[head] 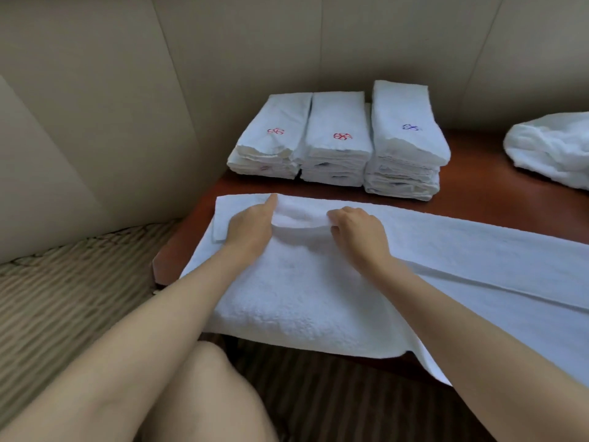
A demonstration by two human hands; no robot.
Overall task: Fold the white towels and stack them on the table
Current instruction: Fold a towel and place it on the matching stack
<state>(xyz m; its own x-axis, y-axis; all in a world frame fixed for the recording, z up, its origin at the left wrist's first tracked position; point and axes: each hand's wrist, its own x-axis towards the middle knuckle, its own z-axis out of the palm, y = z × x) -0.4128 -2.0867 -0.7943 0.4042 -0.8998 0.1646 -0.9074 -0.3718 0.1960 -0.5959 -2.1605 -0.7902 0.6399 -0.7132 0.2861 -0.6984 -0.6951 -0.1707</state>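
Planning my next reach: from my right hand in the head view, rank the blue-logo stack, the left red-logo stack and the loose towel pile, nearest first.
From the right hand:
1. Blue-logo stack, straight behind it.
2. Left red-logo stack, back left.
3. Loose towel pile, far right edge.

I see a long white towel spread along the desk, three folded stacks behind, one crumpled towel far right
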